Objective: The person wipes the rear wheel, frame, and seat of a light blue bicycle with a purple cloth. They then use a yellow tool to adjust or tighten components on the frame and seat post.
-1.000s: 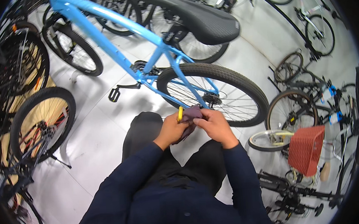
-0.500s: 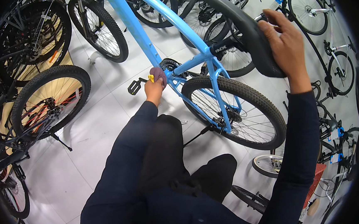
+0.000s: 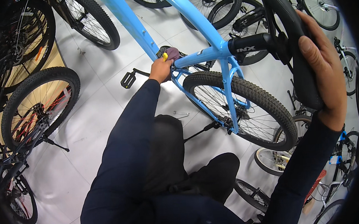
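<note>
– Current step?
– Wiping, I judge: left hand point(image 3: 161, 70) clamped on a purple cloth point(image 3: 173, 53) at the blue frame point(image 3: 198, 57), beside the crank arm point(image 3: 141, 72). Right hand point(image 3: 327, 68) lies on the saddle point(image 3: 305, 76); whether clamped, cannot tell.
– Next move?
– Calls for the saddle held steady, likely.
– Condition?
– Frame glossy, cloth bunched

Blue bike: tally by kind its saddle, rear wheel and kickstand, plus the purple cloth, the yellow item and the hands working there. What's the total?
Saddle: 1
Rear wheel: 1
Kickstand: 1
Purple cloth: 1
Yellow item: 1
Hands, left hand and right hand: 2
Total: 7
</note>
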The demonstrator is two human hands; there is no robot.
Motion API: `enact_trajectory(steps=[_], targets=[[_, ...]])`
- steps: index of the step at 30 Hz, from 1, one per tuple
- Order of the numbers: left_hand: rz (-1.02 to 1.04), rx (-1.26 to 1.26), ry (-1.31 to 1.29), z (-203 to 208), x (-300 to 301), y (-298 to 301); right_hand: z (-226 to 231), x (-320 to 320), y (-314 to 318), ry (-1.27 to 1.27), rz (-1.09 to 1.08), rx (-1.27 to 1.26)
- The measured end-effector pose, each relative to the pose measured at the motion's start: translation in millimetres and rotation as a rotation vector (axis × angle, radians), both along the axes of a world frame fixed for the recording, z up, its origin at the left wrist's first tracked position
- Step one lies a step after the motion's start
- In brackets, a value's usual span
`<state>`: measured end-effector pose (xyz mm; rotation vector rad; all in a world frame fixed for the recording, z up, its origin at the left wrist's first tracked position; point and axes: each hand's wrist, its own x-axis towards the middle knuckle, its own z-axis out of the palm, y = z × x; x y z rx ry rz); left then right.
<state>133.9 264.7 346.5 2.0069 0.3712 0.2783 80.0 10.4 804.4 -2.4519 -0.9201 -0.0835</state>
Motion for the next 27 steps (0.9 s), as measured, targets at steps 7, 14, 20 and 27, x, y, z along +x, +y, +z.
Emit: enact_trajectory(steps=[7,14,20,27], targets=[[0.076,-1.023,-0.026,34.9,-14.6,-8.0,-1.8,0.7,-11.4,-0.137,-0.062,-0.080],[0.434,-0.867,-0.282,23.1,-51.2,-56.0,-3.7,5.8,-16.5,-0.170,-0.027,-0.059],[0.270,-0.098,-0.379,17.2,-68.1,-72.1,-3.9,7.8,-17.3,-0.124,0.029,-0.018],[0.032,0.276,0.128,4.8,-76.6,-61.0,-4.2,7.1,-13.7,-0.082,0.109,0.060]])
